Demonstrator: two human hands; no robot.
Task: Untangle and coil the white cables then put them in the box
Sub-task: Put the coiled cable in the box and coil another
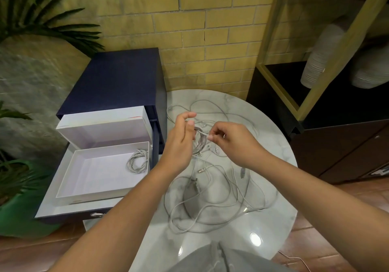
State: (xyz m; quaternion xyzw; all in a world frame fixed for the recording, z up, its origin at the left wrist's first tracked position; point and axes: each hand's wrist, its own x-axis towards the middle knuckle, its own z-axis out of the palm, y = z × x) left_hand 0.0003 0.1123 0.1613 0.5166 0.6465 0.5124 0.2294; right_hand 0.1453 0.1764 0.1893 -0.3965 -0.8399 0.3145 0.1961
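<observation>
In the middle of the frame, above a round marble desk (185, 97), the two hands are close together but not touching, with a partly wound coil (199, 143) of white cable between them. The left hand (179, 141) is seen from the back, its fingers curled round the top of the coil so that the loops hang down beside its palm. The right hand (233, 143) pinches a strand of the same cable between thumb and fingertips, just right of the coil. Below the hands, in the lower middle of the frame, the loose cables (210, 200) lie on the desk in wide overlapping loops, several plugs showing among them, and more strands spread across the desk above the hands. At the left of the frame a dark blue cabinet (117, 78) stands just beside the desk with its drawer (48, 210) pulled out. The open white box (69, 175) sits in that drawer, and one wound cable (137, 160) lies in its upper right corner. The box lid (105, 128) stands tilted just behind the box. A yellow brick wall (210, 29) fills the top of the frame, a leafy plant (42, 21) the upper left, and a shelf (280, 76) holding stacked white cups (320, 59) the upper right
</observation>
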